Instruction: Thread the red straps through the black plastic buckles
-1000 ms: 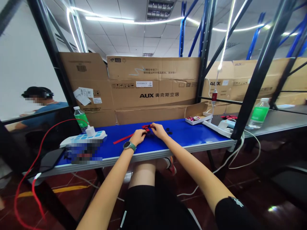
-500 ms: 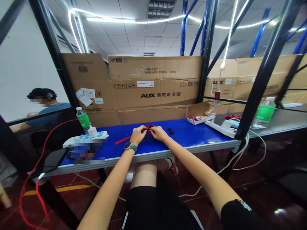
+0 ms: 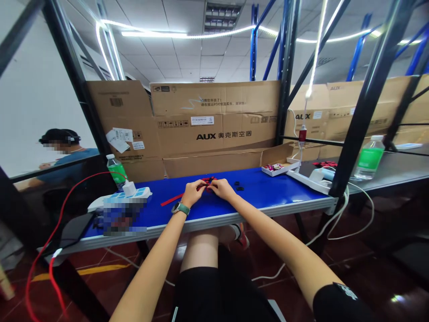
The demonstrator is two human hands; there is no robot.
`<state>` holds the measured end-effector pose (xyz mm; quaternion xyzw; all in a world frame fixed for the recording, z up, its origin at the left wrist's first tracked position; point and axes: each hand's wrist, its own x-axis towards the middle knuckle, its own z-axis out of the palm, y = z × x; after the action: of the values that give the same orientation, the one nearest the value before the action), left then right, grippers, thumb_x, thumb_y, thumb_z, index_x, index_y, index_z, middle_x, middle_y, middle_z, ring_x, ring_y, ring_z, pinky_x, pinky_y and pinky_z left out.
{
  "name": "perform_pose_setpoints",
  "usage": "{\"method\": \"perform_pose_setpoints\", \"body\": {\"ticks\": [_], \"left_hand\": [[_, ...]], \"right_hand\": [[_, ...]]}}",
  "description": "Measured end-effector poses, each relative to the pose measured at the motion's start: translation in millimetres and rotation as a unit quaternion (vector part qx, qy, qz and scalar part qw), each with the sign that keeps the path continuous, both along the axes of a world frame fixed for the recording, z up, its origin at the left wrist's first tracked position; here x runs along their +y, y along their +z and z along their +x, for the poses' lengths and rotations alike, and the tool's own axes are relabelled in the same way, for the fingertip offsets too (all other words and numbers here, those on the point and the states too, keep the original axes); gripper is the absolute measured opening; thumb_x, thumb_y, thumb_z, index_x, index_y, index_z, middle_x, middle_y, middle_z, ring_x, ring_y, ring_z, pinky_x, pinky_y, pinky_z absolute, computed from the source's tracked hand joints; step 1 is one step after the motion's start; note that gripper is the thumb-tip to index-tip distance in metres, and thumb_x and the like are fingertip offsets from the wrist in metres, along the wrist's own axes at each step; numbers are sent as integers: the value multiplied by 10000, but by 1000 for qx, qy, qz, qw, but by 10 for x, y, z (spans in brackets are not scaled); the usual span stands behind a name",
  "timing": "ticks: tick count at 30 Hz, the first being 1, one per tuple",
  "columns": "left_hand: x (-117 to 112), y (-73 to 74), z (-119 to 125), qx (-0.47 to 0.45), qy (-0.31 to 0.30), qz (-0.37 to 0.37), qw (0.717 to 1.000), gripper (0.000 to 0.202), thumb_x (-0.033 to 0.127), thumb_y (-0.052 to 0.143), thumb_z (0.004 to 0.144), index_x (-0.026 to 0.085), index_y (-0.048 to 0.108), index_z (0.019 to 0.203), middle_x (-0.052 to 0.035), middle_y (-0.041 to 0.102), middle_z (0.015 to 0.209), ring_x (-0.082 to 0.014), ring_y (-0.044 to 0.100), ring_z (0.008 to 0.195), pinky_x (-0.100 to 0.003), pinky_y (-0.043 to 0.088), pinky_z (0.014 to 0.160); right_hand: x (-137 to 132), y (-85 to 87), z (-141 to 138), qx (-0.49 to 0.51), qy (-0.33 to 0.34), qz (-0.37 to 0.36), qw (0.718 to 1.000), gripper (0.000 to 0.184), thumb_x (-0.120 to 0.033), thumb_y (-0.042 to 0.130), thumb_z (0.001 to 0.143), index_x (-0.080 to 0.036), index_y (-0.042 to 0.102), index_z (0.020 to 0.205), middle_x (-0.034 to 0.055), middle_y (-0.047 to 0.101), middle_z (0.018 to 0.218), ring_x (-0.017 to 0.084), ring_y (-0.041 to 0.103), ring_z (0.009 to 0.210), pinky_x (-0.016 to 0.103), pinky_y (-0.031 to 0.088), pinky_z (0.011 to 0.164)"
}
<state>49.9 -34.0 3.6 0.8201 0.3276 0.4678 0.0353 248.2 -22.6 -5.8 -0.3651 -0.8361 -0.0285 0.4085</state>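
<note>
Pinched shut on a red strap (image 3: 209,180) near the middle of the blue bench (image 3: 268,194), the fingers of the left hand (image 3: 190,193) and the right hand (image 3: 221,188), held close together, maybe so that a small bit would not slip. Strapped on the left wrist, a watch (image 3: 180,208). Hidden behind those fingers, the middle of the strap, so no telling what shape was there. Stretched out toward the left end of the bench, the strap's long loose end (image 3: 172,199). Just right of the hands, two small black pieces (image 3: 238,185), too small to make out. Near the left end, a white power strip (image 3: 130,193) with blue switches, and at the front edge a blurred patch (image 3: 124,217) that hid whatever lay there. Set near the back right corner, out of the way of the hands, a cardboard tray (image 3: 276,167) of small bits. Behind the bench, big cardboard boxes (image 3: 214,129), stood up like a wall.
</note>
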Motion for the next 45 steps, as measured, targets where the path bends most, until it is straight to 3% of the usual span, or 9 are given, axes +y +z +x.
{"method": "perform_pose_setpoints", "body": {"ticks": [4, 6, 12, 15, 21, 26, 33, 39, 45], "left_hand": [[-17, 16, 12, 17, 27, -5, 999, 163, 147, 575, 861, 225, 700, 929, -22, 768, 899, -187, 717, 835, -292, 541, 796], [-9, 6, 17, 9, 47, -10, 999, 170, 137, 563, 853, 227, 689, 923, -24, 762, 878, -191, 711, 827, -294, 536, 785], [4, -10, 52, 16, 19, -26, 999, 166, 139, 540, 851, 217, 681, 892, -21, 751, 849, -183, 702, 803, -277, 520, 755], [-25, 23, 64, 11, 6, -24, 1000, 180, 137, 533, 848, 210, 693, 883, -12, 745, 830, -170, 691, 775, -263, 513, 747], [-47, 54, 16, 10, 2, -27, 1000, 206, 124, 517, 854, 216, 698, 888, 1, 751, 847, -159, 685, 793, -255, 507, 782], [-2, 17, 10, 39, 14, -3, 999, 183, 164, 532, 889, 228, 696, 940, -22, 756, 940, -181, 691, 883, -285, 510, 847], [7, -31, 12, 58, 10, 4, 998, 153, 168, 563, 883, 221, 695, 941, -32, 757, 941, -188, 691, 876, -291, 508, 836], [40, -92, -10, 53, 38, -13, 998, 130, 172, 583, 857, 207, 699, 905, -44, 755, 897, -196, 686, 833, -292, 506, 814], [73, -134, -25, 37, 38, -18, 998, 152, 167, 575, 850, 202, 692, 939, -51, 752, 894, -200, 687, 826, -302, 507, 813]], "right_hand": [[60, 7, 9, 109, 141, -109, 978, 233, -315, 662, 887, -205, 703, 1089, 61, 743, 1068, 190, 698, 930, 278, 517, 821], [92, -2, 5, 143, 175, -165, 960, 262, -364, 642, 884, -203, 710, 1079, 59, 743, 1068, 208, 702, 944, 316, 541, 833], [161, -25, 12, 215, 158, -216, 939, 188, -321, 776, 686, -178, 685, 768, 20, 726, 784, 204, 697, 776, 325, 555, 776], [161, -10, 27, 265, 179, -257, 912, 181, -303, 770, 660, -181, 643, 698, 0, 690, 686, 192, 690, 690, 316, 565, 709], [111, 47, 86, 352, 191, -313, 861, 279, -398, 770, 717, -191, 618, 827, 5, 700, 780, 187, 717, 702, 307, 587, 647], [53, 74, 41, 374, 212, -360, 828, 387, -493, 765, 773, -212, 648, 1012, 38, 720, 949, 156, 720, 789, 294, 597, 735], [45, 47, -26, 348, 207, -350, 845, 470, -420, 847, 699, -190, 686, 1076, 35, 733, 819, 149, 693, 696, 259, 592, 656], [76, -22, -205, 405, 117, -365, 830, 343, -338, 827, 703, -181, 705, 983, -2, 691, 732, 105, 634, 583, 219, 570, 565], [142, -120, -307, 351, 110, -281, 886, 277, -313, 689, 780, -193, 719, 1028, -10, 687, 748, 97, 607, 610, 205, 557, 593]]}}
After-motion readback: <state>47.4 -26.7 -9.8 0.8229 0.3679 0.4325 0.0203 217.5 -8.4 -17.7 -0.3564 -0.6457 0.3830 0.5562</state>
